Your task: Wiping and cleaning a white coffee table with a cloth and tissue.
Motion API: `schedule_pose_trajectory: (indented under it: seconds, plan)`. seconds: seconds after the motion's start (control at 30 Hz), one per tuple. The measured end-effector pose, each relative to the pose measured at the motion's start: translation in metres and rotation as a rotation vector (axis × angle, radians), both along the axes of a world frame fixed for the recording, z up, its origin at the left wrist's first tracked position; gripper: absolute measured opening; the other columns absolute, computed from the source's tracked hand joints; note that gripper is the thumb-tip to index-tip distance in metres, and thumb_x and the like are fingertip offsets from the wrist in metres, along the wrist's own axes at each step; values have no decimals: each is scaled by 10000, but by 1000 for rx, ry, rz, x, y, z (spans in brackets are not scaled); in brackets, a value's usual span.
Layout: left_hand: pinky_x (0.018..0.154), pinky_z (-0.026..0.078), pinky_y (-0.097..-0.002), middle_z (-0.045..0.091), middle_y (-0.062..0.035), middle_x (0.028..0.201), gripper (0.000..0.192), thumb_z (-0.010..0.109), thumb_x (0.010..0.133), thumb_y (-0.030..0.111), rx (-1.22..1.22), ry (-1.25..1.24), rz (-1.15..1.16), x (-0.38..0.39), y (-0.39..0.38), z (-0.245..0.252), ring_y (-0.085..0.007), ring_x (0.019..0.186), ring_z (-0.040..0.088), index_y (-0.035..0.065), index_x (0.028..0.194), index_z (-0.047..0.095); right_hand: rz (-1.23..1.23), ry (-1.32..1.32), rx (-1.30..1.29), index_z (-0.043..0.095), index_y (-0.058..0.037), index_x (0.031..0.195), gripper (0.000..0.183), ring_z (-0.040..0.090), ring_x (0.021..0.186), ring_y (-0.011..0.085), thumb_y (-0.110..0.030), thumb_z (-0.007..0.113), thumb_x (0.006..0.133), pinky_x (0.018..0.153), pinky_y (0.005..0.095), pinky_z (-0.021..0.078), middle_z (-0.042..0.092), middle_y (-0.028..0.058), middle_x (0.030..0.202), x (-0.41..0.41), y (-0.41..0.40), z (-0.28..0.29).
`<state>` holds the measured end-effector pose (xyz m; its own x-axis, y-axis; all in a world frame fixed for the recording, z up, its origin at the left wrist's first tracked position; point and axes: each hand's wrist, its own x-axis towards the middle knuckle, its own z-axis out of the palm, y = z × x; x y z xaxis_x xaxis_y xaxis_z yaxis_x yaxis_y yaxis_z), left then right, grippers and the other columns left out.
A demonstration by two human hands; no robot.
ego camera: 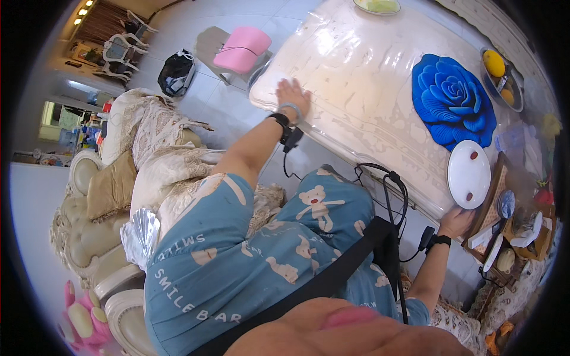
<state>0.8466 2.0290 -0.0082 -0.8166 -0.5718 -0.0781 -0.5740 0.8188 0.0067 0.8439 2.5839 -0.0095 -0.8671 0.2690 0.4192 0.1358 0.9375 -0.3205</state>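
Observation:
My left hand (pixel 294 97) lies flat on the corner of a table under a clear plastic cover (pixel 347 89), fingers spread and nothing in it. At the table's near right edge, my right hand (pixel 456 221) is just beside a white oval plate (pixel 468 175) with two small dark red items on it; its fingertips are partly hidden by the plate's rim, so its grip is unclear. The plate slightly overlaps a blue rose-shaped placemat (pixel 456 95). Each wrist wears a black strap with a cabled device.
A bowl with yellow fruit (pixel 494 63) and a dish of pale green food (pixel 378 5) stand on the table. A wooden tray (pixel 490 200) and boxes crowd the right. Black cables (pixel 403 196) hang by the table edge. A stool with a pink cushion (pixel 243 49) stands beyond.

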Motion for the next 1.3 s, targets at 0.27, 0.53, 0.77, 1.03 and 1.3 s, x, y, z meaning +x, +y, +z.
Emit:
schedule_pose_trajectory:
  seconds: [0.27, 0.53, 0.77, 1.03, 1.3]
  plan:
    - [1084, 70, -494, 162, -295, 1413, 667, 326, 893, 434, 53, 102, -627, 7, 166, 0, -415, 1333, 113, -17, 1374, 224, -30, 31, 61, 485, -17, 1205, 517, 462, 1088, 392, -355, 453, 816, 909, 472, 361, 492, 198, 1223, -5, 2, -11]
    - [1077, 134, -479, 206, -250, 1415, 692, 481, 845, 449, 140, 225, -1036, -9, 253, -10, -400, 1325, 157, 22, 1354, 285, 18, 133, 66, 526, 4, 1127, 448, 485, 1044, 400, -280, 483, 784, 886, 472, 379, 529, 230, 1135, -9, -4, -13]
    - [1073, 158, -467, 218, -238, 1410, 707, 495, 834, 470, 135, 219, -1213, -45, 284, -8, -395, 1318, 179, 19, 1341, 297, -4, 134, -4, 476, -6, 1203, 522, 443, 1121, 391, -325, 472, 789, 938, 478, 346, 483, 215, 1220, -7, -8, -13]
    - [1062, 198, -454, 269, -200, 1404, 694, 511, 823, 442, 129, 333, -1343, -48, 304, -9, -370, 1309, 224, 15, 1332, 310, -19, 151, 44, 494, 4, 1170, 504, 459, 1103, 389, -305, 485, 771, 928, 484, 355, 501, 218, 1196, -5, -9, -15]
    - [1054, 220, -458, 296, -148, 1409, 637, 475, 849, 415, 51, 231, -1223, -39, 263, -2, -306, 1311, 253, 56, 1348, 308, 25, 111, 27, 546, -6, 1098, 454, 494, 1031, 402, -315, 476, 773, 874, 482, 390, 536, 212, 1141, -10, -8, -11]
